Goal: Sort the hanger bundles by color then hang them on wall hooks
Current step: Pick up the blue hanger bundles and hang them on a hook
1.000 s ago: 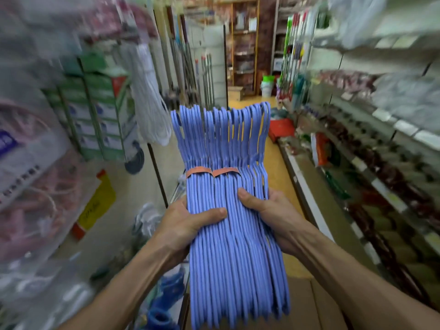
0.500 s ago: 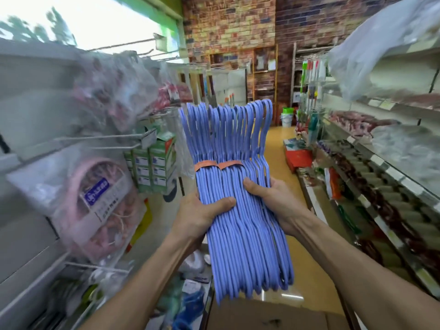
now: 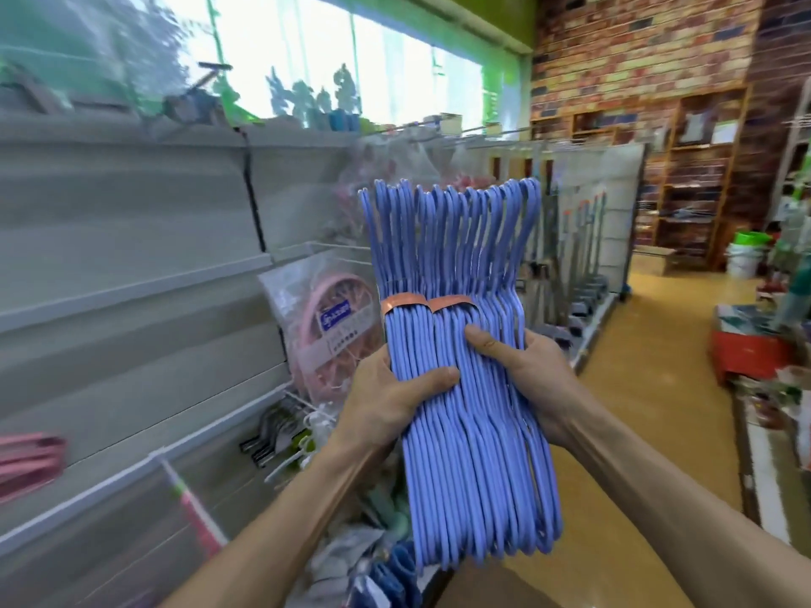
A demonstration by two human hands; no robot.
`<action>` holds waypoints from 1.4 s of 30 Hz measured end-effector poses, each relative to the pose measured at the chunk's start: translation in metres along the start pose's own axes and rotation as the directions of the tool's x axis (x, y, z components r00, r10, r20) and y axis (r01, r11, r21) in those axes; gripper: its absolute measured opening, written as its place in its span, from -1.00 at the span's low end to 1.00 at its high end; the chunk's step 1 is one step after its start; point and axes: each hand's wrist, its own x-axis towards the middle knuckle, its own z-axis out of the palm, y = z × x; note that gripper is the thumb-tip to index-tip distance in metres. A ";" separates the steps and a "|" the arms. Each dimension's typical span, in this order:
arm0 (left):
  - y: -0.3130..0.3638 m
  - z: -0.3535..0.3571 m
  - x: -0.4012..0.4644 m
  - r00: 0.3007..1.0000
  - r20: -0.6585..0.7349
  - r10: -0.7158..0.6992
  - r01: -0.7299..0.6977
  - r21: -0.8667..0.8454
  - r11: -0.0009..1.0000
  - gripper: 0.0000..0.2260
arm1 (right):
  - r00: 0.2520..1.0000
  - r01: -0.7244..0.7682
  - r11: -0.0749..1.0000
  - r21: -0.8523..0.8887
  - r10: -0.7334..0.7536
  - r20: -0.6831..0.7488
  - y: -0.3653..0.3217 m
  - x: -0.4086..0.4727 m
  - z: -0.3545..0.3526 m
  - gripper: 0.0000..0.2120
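Observation:
A thick bundle of blue hangers point(image 3: 456, 265) stands upright in front of me, hooks up, bound near the neck by two orange bands point(image 3: 428, 302). My left hand point(image 3: 386, 401) grips its left side with the thumb across the front. My right hand point(image 3: 526, 370) grips its right side, thumb also pressed on the front. Metal wall hooks point(image 3: 333, 250) stick out from the grey shelf panel just left of the bundle's hooks. A pink hanger bundle point(image 3: 28, 458) hangs at the far left.
A bagged pink round drying rack point(image 3: 324, 331) hangs on the grey panel point(image 3: 131, 239) behind the bundle. Loose packets and blue items point(image 3: 386, 568) lie low by the shelf. The wooden-floor aisle point(image 3: 658, 366) runs right, with a red box point(image 3: 750, 353) and white buckets point(image 3: 744, 258) beyond.
The view has swung up and left toward the grey wall panel. Both hands keep the same grip and have carried the blue bundle higher and closer to the wall hooks.

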 end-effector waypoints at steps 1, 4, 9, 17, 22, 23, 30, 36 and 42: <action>0.004 -0.005 -0.009 1.000 -0.027 0.004 -0.003 0.009 1.000 -0.67 | 0.999 -0.008 1.000 0.005 0.008 0.032 -0.001 -0.004 0.007 -0.70; 0.017 -0.022 -0.040 0.992 -0.129 0.003 -0.001 0.020 1.000 -0.68 | 0.991 -0.023 1.000 0.003 0.023 0.130 -0.003 -0.017 0.034 -0.71; 0.039 -0.057 -0.094 0.959 -0.281 -0.031 0.046 0.047 0.998 -0.74 | 0.957 -0.065 0.997 0.030 0.053 0.284 0.002 -0.044 0.085 -0.74; 0.079 -0.116 -0.183 0.862 -0.505 -0.034 0.099 0.103 0.990 -0.75 | 0.866 -0.143 0.989 0.043 0.104 0.490 0.006 -0.101 0.175 -0.69; 0.105 -0.148 -0.241 0.799 -0.601 -0.017 0.125 0.138 0.983 -0.73 | 0.808 -0.158 0.987 0.036 0.108 0.579 0.008 -0.144 0.224 -0.71; 0.110 -0.153 -0.252 0.789 -0.615 -0.015 0.130 0.143 0.981 -0.73 | 0.795 -0.163 0.986 0.039 0.108 0.597 0.008 -0.152 0.233 -0.71; 0.142 -0.185 -0.330 0.720 -0.694 0.028 0.124 0.168 0.978 -0.77 | 0.709 -0.213 0.976 0.040 0.127 0.694 0.005 -0.215 0.294 -0.75; 0.162 -0.215 -0.395 0.667 -0.745 0.007 0.162 0.154 0.975 -0.72 | 0.652 -0.257 0.966 0.025 0.154 0.743 0.012 -0.270 0.341 -0.74; 0.177 -0.242 -0.452 0.628 -0.776 -0.052 0.225 0.118 0.967 -0.64 | 0.611 -0.310 0.951 0.003 0.197 0.767 0.022 -0.320 0.378 -0.73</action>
